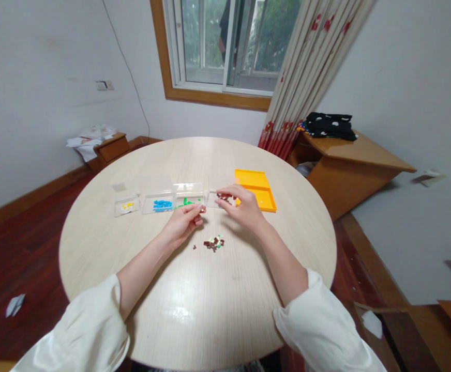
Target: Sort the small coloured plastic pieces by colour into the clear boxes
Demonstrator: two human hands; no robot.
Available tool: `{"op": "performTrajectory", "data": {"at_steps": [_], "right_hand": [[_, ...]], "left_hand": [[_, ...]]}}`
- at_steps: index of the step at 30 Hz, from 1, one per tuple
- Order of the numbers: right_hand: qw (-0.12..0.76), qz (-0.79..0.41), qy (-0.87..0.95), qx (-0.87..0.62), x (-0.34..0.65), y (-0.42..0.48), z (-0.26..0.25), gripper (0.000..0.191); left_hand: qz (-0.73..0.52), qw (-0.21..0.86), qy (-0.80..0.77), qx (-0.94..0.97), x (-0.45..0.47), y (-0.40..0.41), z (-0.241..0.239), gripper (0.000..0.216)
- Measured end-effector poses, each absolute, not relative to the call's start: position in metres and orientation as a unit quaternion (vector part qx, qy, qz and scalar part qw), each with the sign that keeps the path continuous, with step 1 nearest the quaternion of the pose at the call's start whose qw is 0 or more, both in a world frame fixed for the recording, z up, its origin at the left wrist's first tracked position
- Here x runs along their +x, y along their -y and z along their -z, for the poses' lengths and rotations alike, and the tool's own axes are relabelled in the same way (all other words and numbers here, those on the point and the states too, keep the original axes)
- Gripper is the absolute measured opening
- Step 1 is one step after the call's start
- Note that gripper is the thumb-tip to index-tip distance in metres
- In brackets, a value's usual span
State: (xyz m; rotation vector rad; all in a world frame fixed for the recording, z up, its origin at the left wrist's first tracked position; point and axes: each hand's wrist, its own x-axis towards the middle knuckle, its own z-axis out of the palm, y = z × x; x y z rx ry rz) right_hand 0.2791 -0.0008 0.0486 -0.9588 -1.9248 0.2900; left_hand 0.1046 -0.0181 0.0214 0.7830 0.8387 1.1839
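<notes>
My left hand [184,222] rests on the round wooden table [194,289], fingers pinched together on a tiny piece I cannot make out, next to the clear box of green pieces [189,195]. My right hand [243,205] reaches into the clear box of dark brown pieces [218,192], fingers curled in a pinch over them. A small heap of brown, white and green bricks [213,243] lies on the table between and just in front of both hands.
Clear boxes with blue pieces [158,199] and yellow pieces [126,205] stand to the left. An orange tray [258,188] lies right of the boxes. A wooden cabinet [349,160] with dark cloth stands beyond the table's right edge, by a curtain and window.
</notes>
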Motion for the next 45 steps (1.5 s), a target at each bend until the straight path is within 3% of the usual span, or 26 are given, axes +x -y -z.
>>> {"op": "performTrajectory", "data": {"at_steps": [9,16,22,25,31,34,37,40,42,45], "right_hand": [[0.410,-0.141,0.840,-0.327,0.257,0.005,-0.033,0.003],[0.403,-0.119,0.841,-0.340,0.255,0.008,-0.035,0.011],[0.452,-0.055,0.747,-0.484,0.286,-0.002,-0.051,0.009],[0.428,-0.020,0.689,-0.584,0.312,-0.014,-0.052,0.009],[0.343,-0.018,0.634,-0.692,0.341,-0.025,-0.042,0.015],[0.355,-0.059,0.646,-0.673,0.340,-0.023,-0.045,0.016],[0.328,-0.200,0.719,-0.579,0.330,-0.015,-0.053,0.014],[0.197,-0.348,0.786,-0.472,0.314,-0.004,-0.058,0.009],[0.113,-0.384,0.800,-0.447,0.304,0.003,-0.058,0.006],[0.054,-0.403,0.806,-0.430,0.295,0.007,-0.054,0.007]], "left_hand": [[-0.523,0.688,-0.365,0.347,0.105,0.017,-0.016,0.028],[-0.508,0.685,-0.367,0.370,0.107,0.019,-0.014,0.030],[-0.437,0.475,-0.473,0.599,0.109,0.023,-0.017,0.015],[-0.380,0.390,-0.463,0.700,0.109,0.026,-0.021,0.011],[-0.292,0.357,-0.460,0.759,0.104,0.031,-0.026,0.012],[-0.221,0.402,-0.450,0.766,0.100,0.032,-0.029,0.016],[-0.186,0.400,-0.435,0.785,0.095,0.031,-0.030,0.016],[-0.170,0.376,-0.430,0.803,0.091,0.029,-0.029,0.018],[-0.158,0.368,-0.430,0.809,0.089,0.029,-0.028,0.018],[-0.144,0.367,-0.429,0.813,0.090,0.030,-0.029,0.014]]}}
